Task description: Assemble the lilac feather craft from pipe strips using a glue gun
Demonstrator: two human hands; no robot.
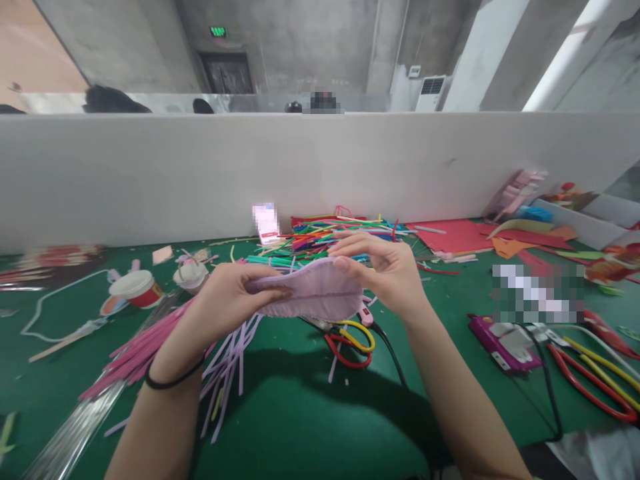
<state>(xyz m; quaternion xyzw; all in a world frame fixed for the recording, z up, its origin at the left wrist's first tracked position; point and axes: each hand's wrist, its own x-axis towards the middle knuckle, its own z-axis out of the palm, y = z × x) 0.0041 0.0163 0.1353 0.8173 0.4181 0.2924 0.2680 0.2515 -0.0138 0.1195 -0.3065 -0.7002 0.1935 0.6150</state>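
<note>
A soft lilac piece [320, 293], flat and rounded with a seam-like line along its middle, is held up above the table. My left hand [233, 293] grips its left end, thumb on the near face and fingers behind. At the upper right edge, my right hand [385, 267] pinches it between thumb and fingertips. Loose lilac pipe cleaners [235, 373] lie below my left hand, beside a bundle of pink pipe cleaners [135, 350]. Scissors with red and yellow handles [367, 340] rest beneath the piece, their blades partly hidden.
A pile of coloured pipe cleaners [320, 233] and a lit phone [267, 223] stand by the white partition [320, 167]. Left are a paper cup [137, 288] and silvery wires [75, 427]. Right are a purple box [505, 343], a black cable [550, 393], larger pliers-like handles [595, 380] and red sheets [450, 237].
</note>
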